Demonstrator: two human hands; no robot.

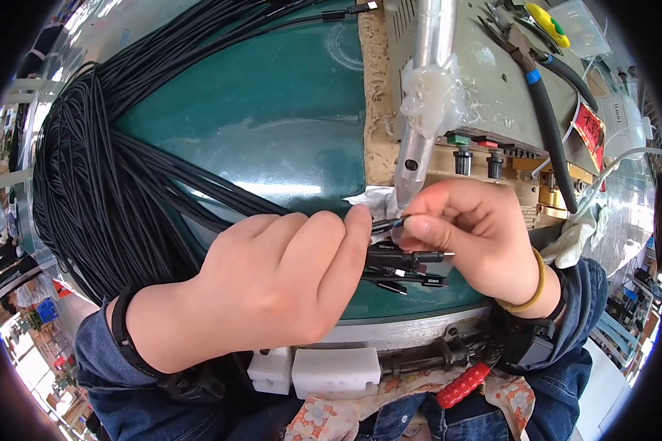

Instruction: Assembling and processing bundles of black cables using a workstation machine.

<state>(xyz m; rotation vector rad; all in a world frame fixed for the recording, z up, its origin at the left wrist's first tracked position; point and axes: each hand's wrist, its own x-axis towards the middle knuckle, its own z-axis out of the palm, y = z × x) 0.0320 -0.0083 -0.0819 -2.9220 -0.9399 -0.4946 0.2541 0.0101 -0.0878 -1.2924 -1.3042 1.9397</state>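
My left hand [272, 272] is closed, back of the hand up, around the end section of several black cables. A thin black cable end [385, 225] runs from it to my right hand [478, 239]. There thumb and forefinger are pinched on the cable's tip, where a small blue bit shows. Directly above this tip comes down the open end of a metal tube [410, 170], very close to my right fingertips. Below the pinch, a cluster of black cable connectors [408, 261] sticks out from under my left hand over the green mat [272, 110]. My left fingertips are partly hidden.
A large coil of black cables [81, 169] lies on the left. At the right stands a grey metal box [471, 103] with knobs, carrying black-handled pliers [541, 110] and a yellow-handled tool [548, 23]. White blocks [336, 371] and a red grip [463, 385] are at the near edge.
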